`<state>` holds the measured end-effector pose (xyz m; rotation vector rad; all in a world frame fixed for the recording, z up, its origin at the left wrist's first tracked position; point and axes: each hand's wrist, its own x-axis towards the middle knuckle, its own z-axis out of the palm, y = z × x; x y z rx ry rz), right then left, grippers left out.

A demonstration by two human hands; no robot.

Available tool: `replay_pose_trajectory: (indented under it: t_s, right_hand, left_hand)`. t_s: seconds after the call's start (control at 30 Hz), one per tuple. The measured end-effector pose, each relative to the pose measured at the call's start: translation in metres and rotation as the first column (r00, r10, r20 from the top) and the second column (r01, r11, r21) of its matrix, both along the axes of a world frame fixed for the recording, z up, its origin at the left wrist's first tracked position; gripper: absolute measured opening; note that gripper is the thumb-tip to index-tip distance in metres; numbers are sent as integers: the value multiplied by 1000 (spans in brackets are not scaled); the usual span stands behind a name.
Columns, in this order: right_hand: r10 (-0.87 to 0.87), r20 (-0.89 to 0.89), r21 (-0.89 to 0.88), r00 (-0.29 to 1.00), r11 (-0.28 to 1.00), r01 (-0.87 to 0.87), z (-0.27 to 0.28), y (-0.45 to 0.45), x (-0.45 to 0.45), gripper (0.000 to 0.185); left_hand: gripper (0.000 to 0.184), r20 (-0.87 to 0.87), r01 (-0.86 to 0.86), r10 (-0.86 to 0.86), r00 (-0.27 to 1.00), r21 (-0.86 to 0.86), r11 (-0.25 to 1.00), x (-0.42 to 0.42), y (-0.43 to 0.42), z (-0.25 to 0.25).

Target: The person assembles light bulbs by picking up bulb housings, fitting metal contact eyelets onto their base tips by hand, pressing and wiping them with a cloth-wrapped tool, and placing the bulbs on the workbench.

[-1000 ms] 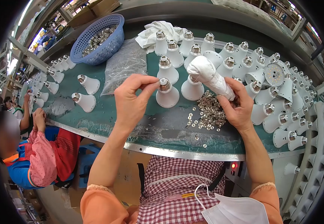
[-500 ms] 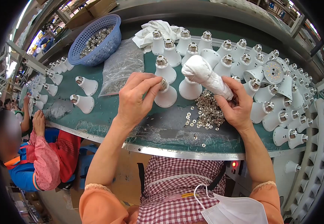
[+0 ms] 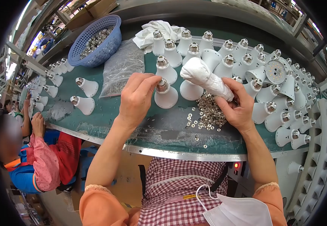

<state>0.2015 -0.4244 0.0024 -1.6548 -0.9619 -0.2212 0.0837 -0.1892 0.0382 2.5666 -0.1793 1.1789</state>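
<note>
My left hand (image 3: 136, 100) is closed in a pinch, with thumb and forefinger at the top of the metal screw cap on a white bulb housing (image 3: 166, 98). Anything between those fingertips is too small or hidden to make out. In my right hand (image 3: 240, 107) is a white cloth-wrapped tool (image 3: 205, 77); its thick rounded head points up and left, beside the housing. What lies under the wrapping is hidden. Below the tool, a pile of small metal contacts (image 3: 210, 111) spreads over the green bench (image 3: 107, 120).
Many bulb housings (image 3: 265, 111) crowd the right side, one with an LED board (image 3: 275, 72). At the back left stand a blue basket (image 3: 112, 47) of metal caps, a plastic bag (image 3: 124, 67) of small pins and a white cloth (image 3: 157, 32). Another person (image 3: 44, 165) sits at left.
My left fingertips have shifted slightly left and up, so more of the screw cap shows. The wrapped tool has moved a little left and down.
</note>
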Motion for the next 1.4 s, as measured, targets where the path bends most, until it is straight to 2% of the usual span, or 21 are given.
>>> replay_pose_trajectory:
  t_s: [0.2,0.27,0.3,0.33,0.37,0.4,0.47,0.6,0.67,0.7,0.77,1.03,1.1,1.13,1.2,1.23,1.27,1.3,1.33,1.4]
  right_hand:
    - [-1,-15,17,1000,1000,1,1,2,-1,43]
    - [7,-26,20,1000,1000,-6,0,2,-2,43]
    - [14,-39,23,999,1000,-14,0,2,-2,43]
    - [15,-38,23,999,1000,-14,0,2,-2,43]
    - [14,-32,17,999,1000,-14,0,2,-2,43]
    - [13,-27,12,1000,1000,-12,0,2,-2,42]
    - [12,-17,20,1000,1000,-11,0,3,-1,42]
    - [17,-27,34,999,999,-16,2,4,-3,42]
    - [16,-23,17,1000,1000,-15,2,3,-3,42]
    - [14,-19,-2,1000,1000,-14,2,2,-3,42]
    - [17,-17,-2,1000,1000,-17,2,3,-3,42]
    - [70,-83,31,994,997,-68,3,8,-7,44]
    - [152,-210,84,966,987,-138,12,14,-13,42]
    - [156,-204,82,966,986,-142,18,15,-15,42]
    - [162,-328,-20,931,984,-178,33,18,-18,41]
    - [165,-326,-23,931,983,-182,40,19,-19,41]
    - [153,-273,-151,950,968,-199,47,20,-19,40]
    - [143,-221,-276,965,939,-203,53,21,-19,40]
    - [139,-222,-280,965,939,-200,59,22,-21,40]
    - [185,-106,-410,977,887,-212,72,27,-25,40]
  left_hand:
    - [15,-32,57,-54,998,81,995,-4,0,9]
    - [11,-171,20,-73,982,-293,956,-5,0,9]
    - [11,-170,20,-73,983,-294,956,-5,2,10]
    - [9,-277,-17,-167,946,-558,830,-2,4,11]
    - [9,-344,-92,-286,894,-766,636,0,8,13]
    - [9,-344,-91,-286,895,-766,636,3,10,15]
    - [10,-382,-136,-404,831,-844,519,7,15,19]
    - [15,-485,-271,-470,737,-850,451,16,25,30]
    - [19,-557,-371,-574,601,-830,417,18,26,41]
    - [19,-556,-371,-573,601,-830,416,18,26,44]
    - [19,-590,-517,-651,478,-788,335,20,27,48]
    - [22,-641,-540,-620,453,-751,381,26,26,51]
    - [22,-647,-537,-621,442,-746,394,26,25,50]
    - [23,-643,-529,-625,444,-750,396,25,24,51]
    - [24,-637,-517,-625,452,-758,398,21,26,49]
    - [25,-571,-446,-647,504,-814,372,16,27,42]
    - [27,-502,-369,-668,549,-863,345,12,26,36]
    - [28,-514,-314,-635,577,-857,408,7,23,33]
    - [28,-512,-313,-639,574,-858,407,7,24,29]
    - [27,-479,-245,-621,620,-871,426,5,25,21]
